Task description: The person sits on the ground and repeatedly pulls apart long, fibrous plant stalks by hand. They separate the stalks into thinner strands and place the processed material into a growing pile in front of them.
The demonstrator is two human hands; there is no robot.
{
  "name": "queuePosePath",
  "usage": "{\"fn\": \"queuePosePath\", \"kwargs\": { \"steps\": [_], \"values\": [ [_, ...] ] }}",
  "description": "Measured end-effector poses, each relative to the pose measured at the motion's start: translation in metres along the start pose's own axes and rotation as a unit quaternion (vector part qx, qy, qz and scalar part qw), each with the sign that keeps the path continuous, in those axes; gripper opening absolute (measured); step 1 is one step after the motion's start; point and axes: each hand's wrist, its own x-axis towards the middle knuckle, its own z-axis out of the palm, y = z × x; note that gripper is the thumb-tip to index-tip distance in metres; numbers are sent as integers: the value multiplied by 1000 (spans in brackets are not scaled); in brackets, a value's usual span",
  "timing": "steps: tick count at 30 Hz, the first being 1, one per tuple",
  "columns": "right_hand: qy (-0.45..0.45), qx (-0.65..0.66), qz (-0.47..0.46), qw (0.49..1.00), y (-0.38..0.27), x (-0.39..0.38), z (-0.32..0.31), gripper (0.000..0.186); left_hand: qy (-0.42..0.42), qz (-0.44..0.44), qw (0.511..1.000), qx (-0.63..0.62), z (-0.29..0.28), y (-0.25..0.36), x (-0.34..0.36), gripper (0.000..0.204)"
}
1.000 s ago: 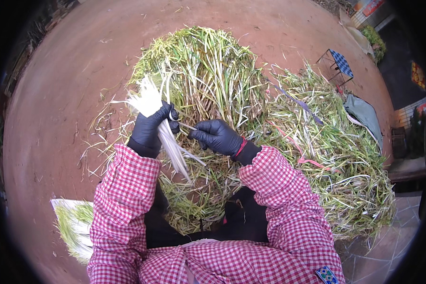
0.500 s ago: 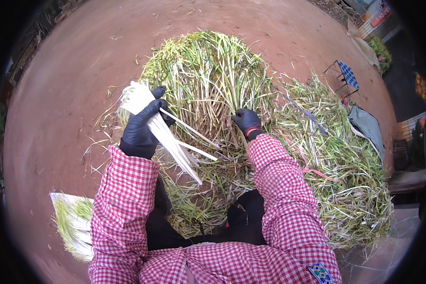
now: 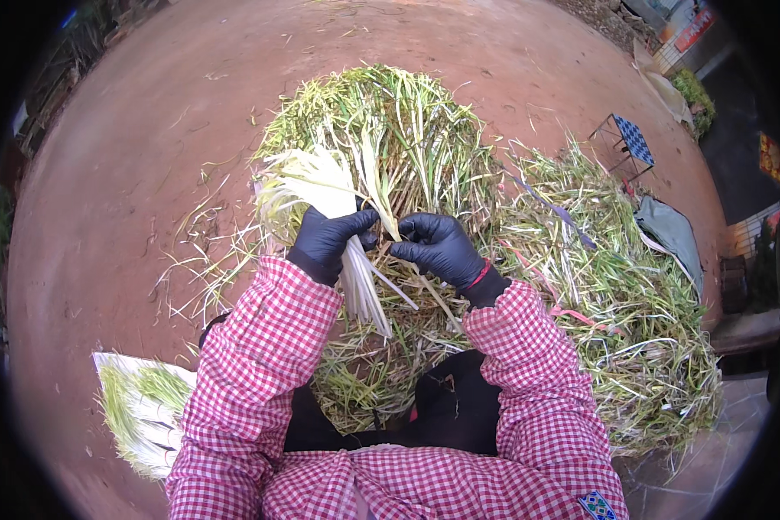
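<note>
My left hand (image 3: 325, 243), in a black glove, is closed round a bunch of pale blanched chives (image 3: 310, 180). Their whitish ends fan out above the fist and thinner white stalks hang below it. Beside it, my right hand (image 3: 442, 251), also black-gloved with a red band at the wrist, pinches a smaller yellowish chive stalk (image 3: 378, 186) between thumb and fingers. The two hands nearly meet over the front of a large heap of green and yellow chives (image 3: 425, 130). Part of the small stalk's lower end is hidden by my right fingers.
A second, looser heap of leaves (image 3: 641, 303) spreads at the right, with a purple strip (image 3: 550, 204) and pink ribbon (image 3: 585, 321) on it. Beyond stand a checked folding stool (image 3: 634, 139) and a grey-green cloth (image 3: 670, 232). At lower left, tidy bundles (image 3: 143, 416) lie on a white sheet.
My left hand has moved right with its bunch, now over the heap's front. My right hand has come up from the heap towards it, holding a stalk.
</note>
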Motion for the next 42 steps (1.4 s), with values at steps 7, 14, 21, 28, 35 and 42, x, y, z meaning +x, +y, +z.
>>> {"fn": "queuePosePath", "kwargs": {
  "steps": [7, 14, 21, 28, 35, 42],
  "values": [
    [83, 125, -9, 989, 8, -5, -2, 9, -3, -18, 999, -39, 10, -13, 3, 26],
    [239, 249, -42, 938, 3, -15, -57, 15, 60, -1, 998, -18, 1, 17, 2, 30],
    [102, 116, -44, 987, 8, -19, -42, 12, 1, 28, 998, 48, 6, 10, -1, 35],
    [76, 58, -39, 995, 4, -12, 2, 9, -7, 8, 1000, 5, 21, -10, 1, 29],
    [76, -393, 72, 914, 45, -20, -41, 21, 58, 57, 997, 12, 6, 7, 1, 24],
    [86, -101, -27, 991, -6, -14, -24, 21, 5, 45, 996, 71, 24, -5, -5, 20]
  ]
}}
